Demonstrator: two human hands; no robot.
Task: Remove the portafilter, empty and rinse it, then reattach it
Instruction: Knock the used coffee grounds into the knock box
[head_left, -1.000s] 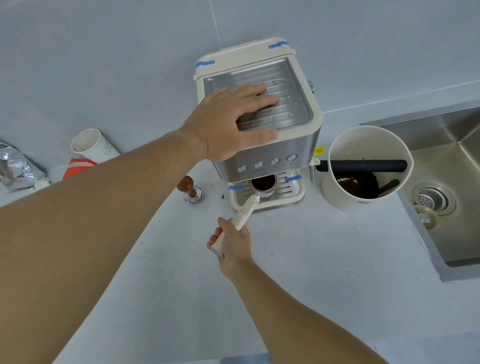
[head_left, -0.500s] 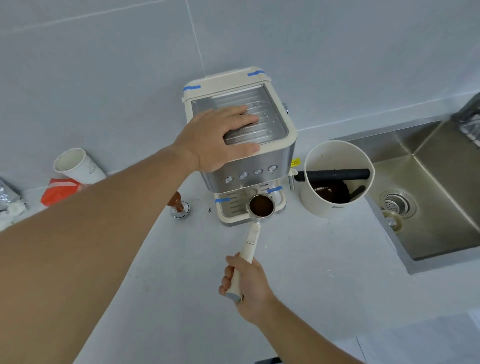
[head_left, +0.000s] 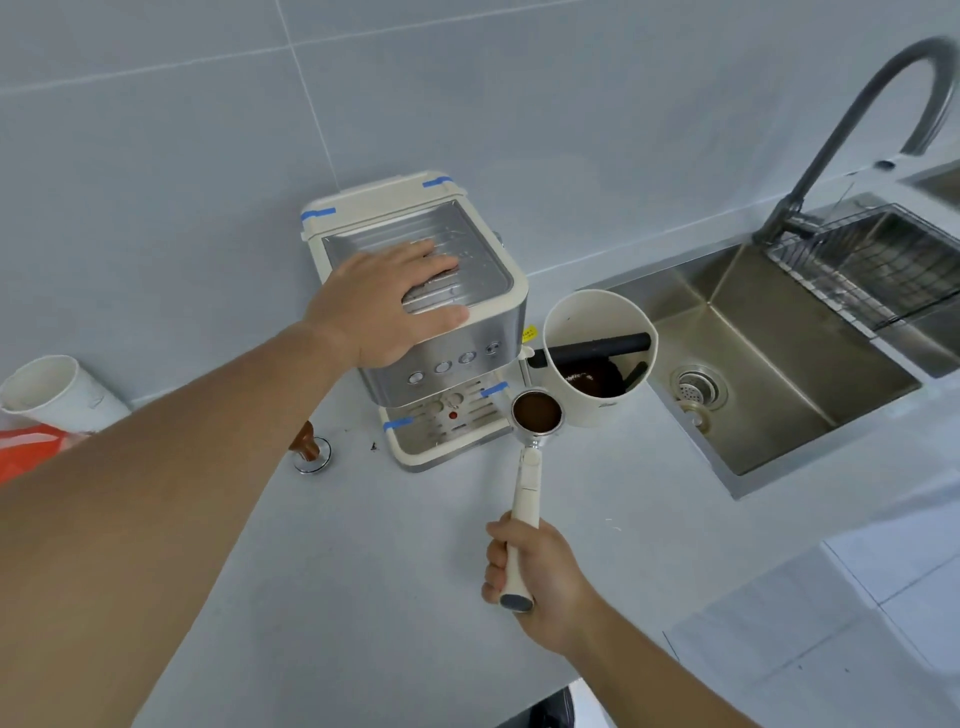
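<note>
The cream and steel espresso machine (head_left: 467, 358) stands against the tiled wall. My left hand (head_left: 387, 304) lies flat on its top, fingers spread. My right hand (head_left: 540, 577) grips the cream handle of the portafilter (head_left: 525, 483), which is out of the machine and held level over the counter. Its metal basket (head_left: 537, 412), full of dark coffee grounds, hangs just right of the drip tray and beside the white knock box (head_left: 597, 312), which has a black bar across it and spent grounds inside.
A steel sink (head_left: 769, 374) with a drain, a wire rack (head_left: 872, 265) and a curved tap (head_left: 852, 124) lies to the right. A tamper (head_left: 309, 449) stands left of the machine. A white paper cup (head_left: 52, 389) and a red packet (head_left: 31, 447) lie far left.
The portafilter has come out from under the machine's group head and moved right and toward me, its basket now near the knock box. My left hand stays on the machine's top.
</note>
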